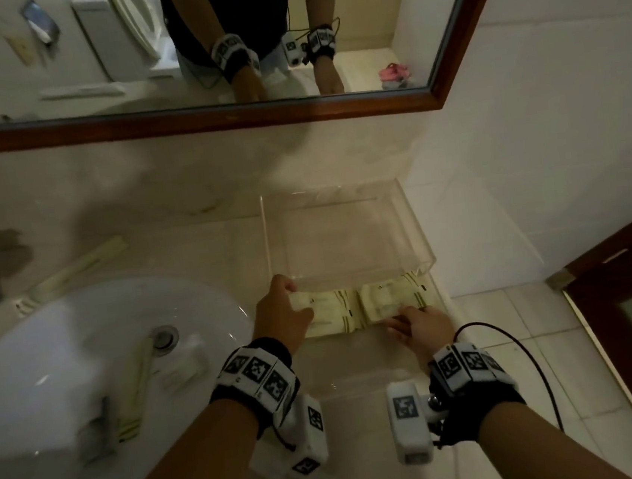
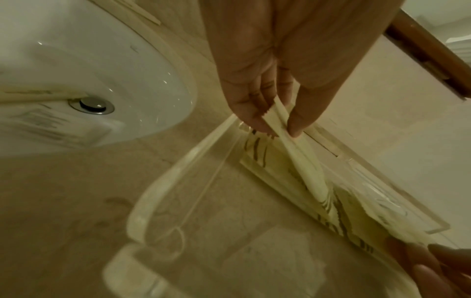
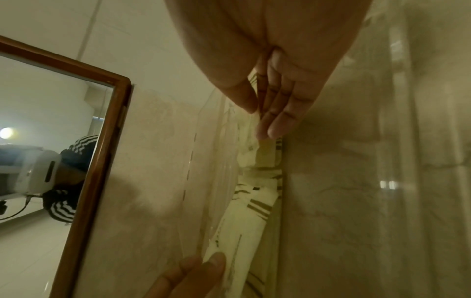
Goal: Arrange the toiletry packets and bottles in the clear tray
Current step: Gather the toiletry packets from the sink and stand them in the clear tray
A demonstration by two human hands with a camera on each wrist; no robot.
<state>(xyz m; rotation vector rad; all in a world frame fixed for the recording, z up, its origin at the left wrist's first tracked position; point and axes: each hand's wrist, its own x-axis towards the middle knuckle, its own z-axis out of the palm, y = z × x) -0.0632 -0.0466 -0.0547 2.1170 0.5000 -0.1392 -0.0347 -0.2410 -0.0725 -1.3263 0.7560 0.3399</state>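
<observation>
At the far left of the head view a white sink (image 1: 85, 361) is set into your bench (image 1: 198, 251), and a long pale packet (image 1: 137, 390) lies in the basin beside the drain, with a flat white wrapped item (image 1: 181, 366) close by. Another long cream packet (image 1: 72, 270) lies on the bench behind the sink. Your left hand (image 1: 281, 317) reaches to the left end of a row of cream, brown-striped toiletry packets (image 1: 364, 306); the left wrist view shows its thumb and fingers (image 2: 251, 113) pinching the serrated top edge of one packet (image 2: 293, 145) and holding it tilted above the rest. The row stands along the far side of the near section of the clear tray (image 1: 360, 383), just in front of a taller clear box (image 1: 345, 232) that sits against the back wall, touching or nearly touching it. Your right hand (image 1: 417, 326) is at the right end of the row, and the right wrist view shows its fingers (image 3: 277, 113) held nearly straight and close together, with the thumb closing on the packet tops there, so it pinches them lightly. Above, a wood-framed mirror (image 1: 216, 119) reflects both wrists.
</observation>
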